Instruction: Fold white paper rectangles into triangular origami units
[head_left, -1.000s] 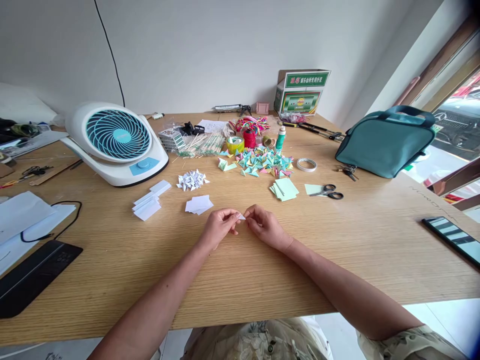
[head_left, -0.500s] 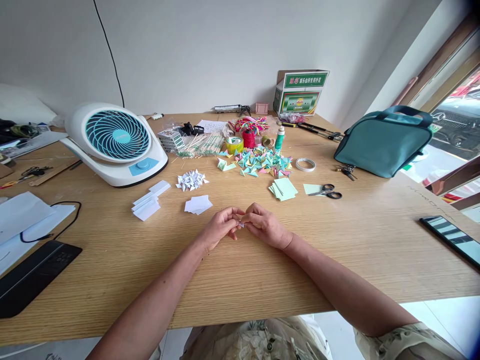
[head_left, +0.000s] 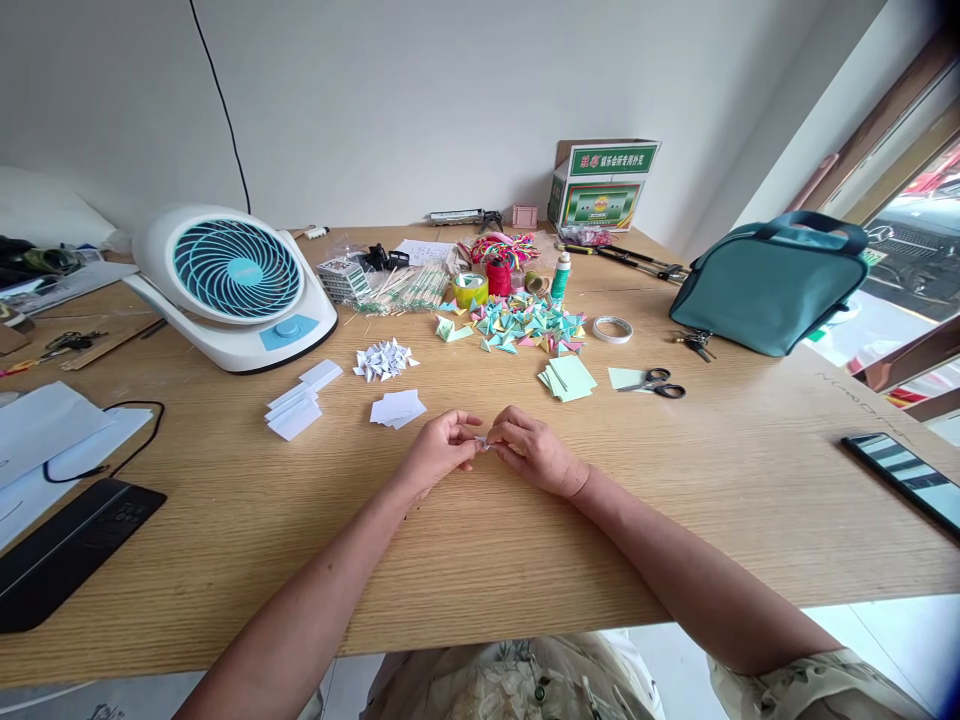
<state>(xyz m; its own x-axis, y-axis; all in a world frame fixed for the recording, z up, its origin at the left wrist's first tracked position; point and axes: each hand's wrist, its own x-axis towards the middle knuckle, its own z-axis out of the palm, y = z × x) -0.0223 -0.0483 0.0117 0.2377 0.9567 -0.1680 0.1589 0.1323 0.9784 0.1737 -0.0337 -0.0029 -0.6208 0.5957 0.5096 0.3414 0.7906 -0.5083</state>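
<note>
Between my fingertips is a small folded piece of white paper, mostly covered by the fingers. My left hand pinches its left side, and my right hand pinches the right side. Both hands are held close together over the table's middle. Just beyond my left hand lie a few white paper slips, with a heap of folded white paper pieces behind them. More white slips are fanned out farther left. Past my right hand sits a stack of pale green paper.
A white fan stands at the left. Coloured folded pieces, a tape roll and a green bottle occupy the back middle. Scissors, keys, a teal bag and a phone are to the right.
My fingertips have drawn slightly apart, with the right hand shifted a little rightward, so more of the white paper shows between them. The table items stay in place.
</note>
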